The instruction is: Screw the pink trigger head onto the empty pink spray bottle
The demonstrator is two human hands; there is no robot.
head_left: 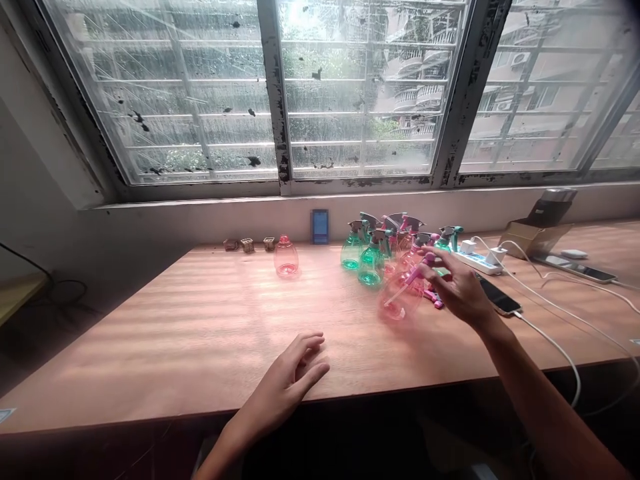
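My right hand (457, 287) pinches a clear pink spray bottle (397, 303) at its neck. The bottle tilts, its base toward the lower left, and motion blurs it slightly; whether it touches the table cannot be made out. Behind it stands a cluster of spray bottles, among them a green spray bottle (371, 267). Beside the held bottle lies a pink trigger part (434, 298), partly hidden by my hand. Near the front edge, my left hand (283, 383) is held with fingers loosely apart, nothing in it. A pink bottle without a spray head (287, 259) stands upright farther back.
On the wooden table (200, 333), small brown blocks (247, 245) line the back left, and a blue card-like object (320, 227) leans against the wall. To the right are a phone (500, 297), a white power strip (477, 259), a cardboard box (533, 237) and trailing white cables.
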